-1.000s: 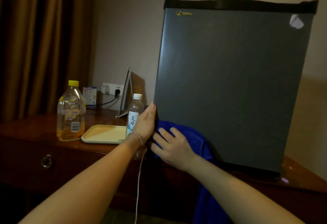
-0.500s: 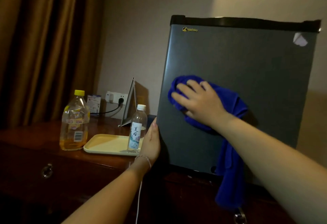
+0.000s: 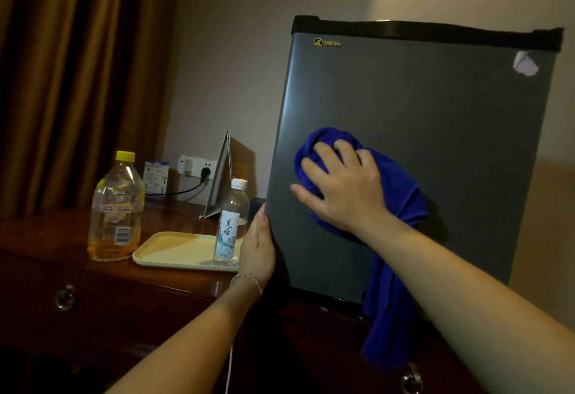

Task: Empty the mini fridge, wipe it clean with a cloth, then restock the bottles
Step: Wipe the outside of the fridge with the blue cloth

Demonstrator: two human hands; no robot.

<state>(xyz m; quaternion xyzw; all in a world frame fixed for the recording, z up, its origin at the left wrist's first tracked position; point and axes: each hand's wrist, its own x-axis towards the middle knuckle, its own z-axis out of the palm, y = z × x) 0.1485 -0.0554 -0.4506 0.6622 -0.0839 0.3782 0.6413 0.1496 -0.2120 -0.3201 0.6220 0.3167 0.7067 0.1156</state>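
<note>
A grey mini fridge (image 3: 435,144) stands on the wooden desk (image 3: 46,232) with its door shut, so its inside is hidden. My right hand (image 3: 345,191) presses a bunched blue cloth (image 3: 401,194) against the middle left of the door, fingers curled into the fabric; the rest of the cloth hangs down. At the door's lower left edge, my left hand (image 3: 258,247) grips the fridge door. A small clear water bottle (image 3: 231,222) stands on a cream tray (image 3: 174,250). Left of the tray is a large yellow-capped bottle (image 3: 115,207) with a little amber liquid.
A folded tent card (image 3: 222,176), a small box (image 3: 156,176) and a wall socket (image 3: 196,166) with a plugged cable sit behind the tray. Brown curtains (image 3: 77,82) hang at the left. Below the desk's edge is a drawer with a ring pull (image 3: 64,297).
My right hand carried the cloth from the door's bottom left corner up onto its face, then slid slightly down and bunched it. My left hand stayed on the door edge.
</note>
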